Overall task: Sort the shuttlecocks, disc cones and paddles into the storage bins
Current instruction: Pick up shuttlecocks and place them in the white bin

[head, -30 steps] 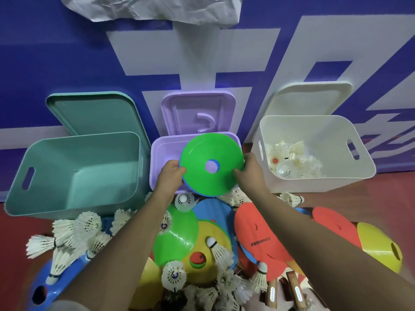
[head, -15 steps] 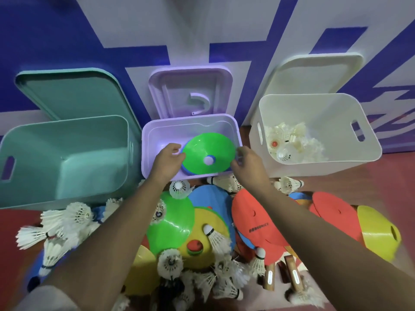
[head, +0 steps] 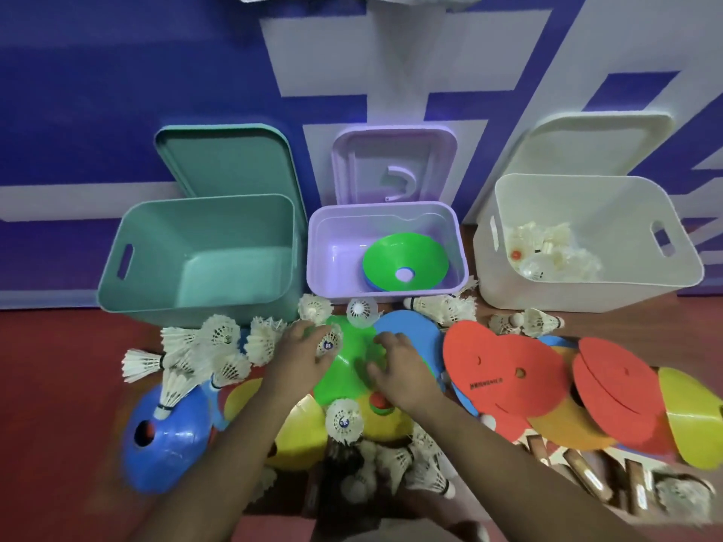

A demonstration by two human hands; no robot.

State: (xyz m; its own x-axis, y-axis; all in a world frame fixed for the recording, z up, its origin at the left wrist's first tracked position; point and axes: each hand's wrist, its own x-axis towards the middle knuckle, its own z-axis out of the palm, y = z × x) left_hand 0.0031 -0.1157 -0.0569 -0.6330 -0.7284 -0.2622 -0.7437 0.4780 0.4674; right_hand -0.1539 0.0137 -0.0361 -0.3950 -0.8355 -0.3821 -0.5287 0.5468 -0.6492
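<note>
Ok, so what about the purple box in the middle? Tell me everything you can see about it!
The purple bin is a small, shiny plastic tub with rounded corners. It is open on top and stands upright on the red floor, between the bigger teal bin and the white bin. Its purple lid is propped up just behind it against the wall. Inside, towards the right, a green disc cone sits wide side up on a blue disc cone whose edge peeks out.

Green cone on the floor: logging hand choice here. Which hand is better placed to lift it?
Probably right: the right hand lies on the green cone, while the left hand is at its edge, beside a shuttlecock.
</note>
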